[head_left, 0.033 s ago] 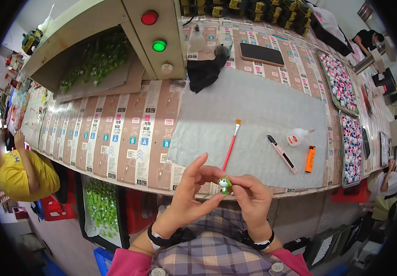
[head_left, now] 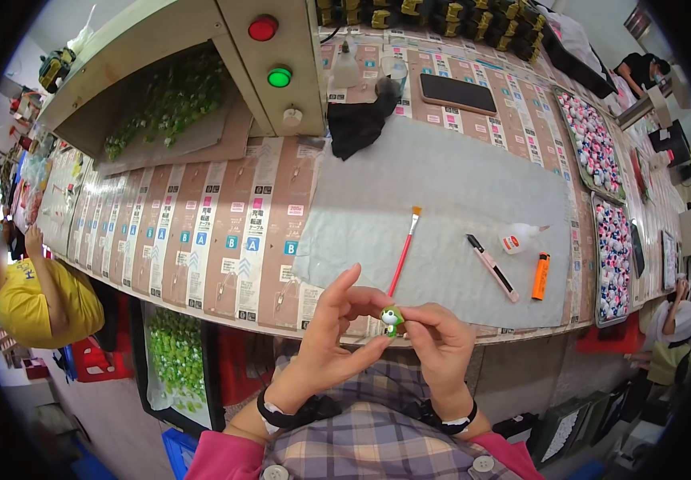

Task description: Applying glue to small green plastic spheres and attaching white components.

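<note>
While the grip of the right hand (head_left: 446, 352) pinches a small green-and-white figurine (head_left: 391, 318) between thumb and forefinger, the grip of the left hand (head_left: 331, 340) holds it from the other side, thumb at its base, by the near edge of the worktop (head_left: 161, 248). Beyond, on a grey sheet (head_left: 449, 176), are a red-handled brush (head_left: 400, 260) and, toward the worktop's right edge, a pen (head_left: 491, 266), a white bottle (head_left: 520, 238) and an orange cylinder (head_left: 540, 277).

Blk phone (head_left: 458, 94) R of blk cloth (head_left: 356, 128); yel.-shirted co-worker (head_left: 33, 308) at far L.
</note>
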Tool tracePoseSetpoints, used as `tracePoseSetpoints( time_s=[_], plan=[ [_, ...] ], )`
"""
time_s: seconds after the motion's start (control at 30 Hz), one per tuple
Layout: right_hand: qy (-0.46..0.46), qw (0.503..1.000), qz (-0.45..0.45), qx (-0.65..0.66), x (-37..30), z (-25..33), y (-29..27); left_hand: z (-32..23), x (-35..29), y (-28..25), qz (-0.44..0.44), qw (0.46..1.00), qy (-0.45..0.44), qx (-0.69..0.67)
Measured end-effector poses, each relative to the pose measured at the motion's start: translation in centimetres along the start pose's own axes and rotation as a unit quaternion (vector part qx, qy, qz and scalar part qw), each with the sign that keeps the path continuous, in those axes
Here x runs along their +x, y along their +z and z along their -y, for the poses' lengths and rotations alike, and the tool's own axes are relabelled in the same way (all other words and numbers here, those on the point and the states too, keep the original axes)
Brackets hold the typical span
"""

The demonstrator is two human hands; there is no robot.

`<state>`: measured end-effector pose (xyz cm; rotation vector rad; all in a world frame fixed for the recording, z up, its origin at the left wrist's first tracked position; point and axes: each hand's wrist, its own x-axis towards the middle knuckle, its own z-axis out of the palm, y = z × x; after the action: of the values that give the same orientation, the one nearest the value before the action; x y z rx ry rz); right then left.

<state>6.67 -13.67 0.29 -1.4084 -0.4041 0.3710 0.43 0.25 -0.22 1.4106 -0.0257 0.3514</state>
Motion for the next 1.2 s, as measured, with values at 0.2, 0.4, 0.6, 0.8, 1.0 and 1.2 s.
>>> tracePoseSetpoints(
  time_s=[0.2,0.4,0.6,0.8,1.0,1.2],
  plan=[
    [-0.005,1.000,0.004,0.009,0.08,-0.21,0.10,-0.02,-0.12,-0.20,0.001,1.000,0.015,0.021],
    [0.006,1.000,-0.008,0.001,0.03,-0.32,-0.08,0.05,0.17,-0.20,0.011,1.000,0.011,0.018],
    [0.007,1.000,-0.002,0.005,-0.10,-0.41,-0.35,-0.02,0.31,-0.10,0.003,1.000,0.021,-0.001],
    [-0.049,0.998,0.000,-0.040,0.07,0.09,-0.03,0.02,0.36,-0.20,0.005,1.000,0.019,-0.002],
    [-0.114,0.988,0.013,-0.103,0.21,0.14,0.03,-0.02,0.38,-0.11,0.005,0.999,0.035,0.014],
    [-0.118,0.985,-0.009,-0.123,-0.06,0.14,0.40,0.35,0.15,0.01,-0.002,0.995,0.068,0.066]
  ],
)
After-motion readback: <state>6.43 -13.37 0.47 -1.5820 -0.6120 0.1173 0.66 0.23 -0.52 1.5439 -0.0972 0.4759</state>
